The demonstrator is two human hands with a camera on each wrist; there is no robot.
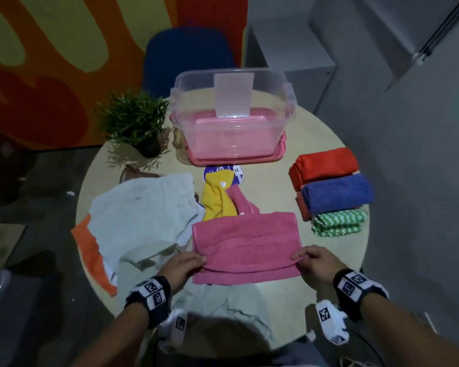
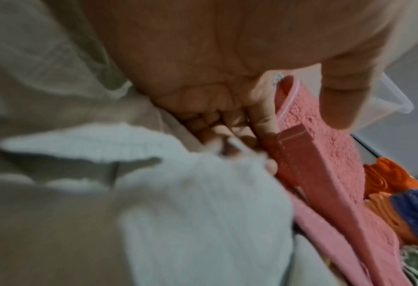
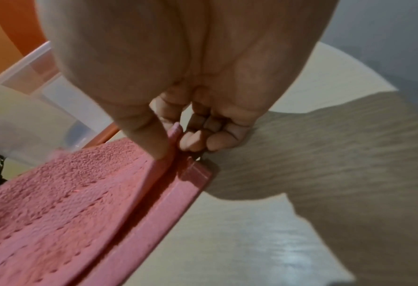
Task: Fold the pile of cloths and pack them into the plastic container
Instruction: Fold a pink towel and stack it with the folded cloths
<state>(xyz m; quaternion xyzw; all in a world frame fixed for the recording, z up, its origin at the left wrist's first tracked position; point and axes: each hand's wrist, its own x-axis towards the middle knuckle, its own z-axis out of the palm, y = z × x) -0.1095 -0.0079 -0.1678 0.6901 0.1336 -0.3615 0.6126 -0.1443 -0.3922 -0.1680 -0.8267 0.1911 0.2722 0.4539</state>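
Held cloth: pink, plain.
Folded stack: red-orange cloth, blue cloth, green-and-white zigzag cloth.
Unfolded pile: pale grey-white cloth, yellow cloth, orange cloth (only an edge is seen).
Container: clear, over a pink lid.
Table: pale beige.
Wall: orange, red and yellow shapes.
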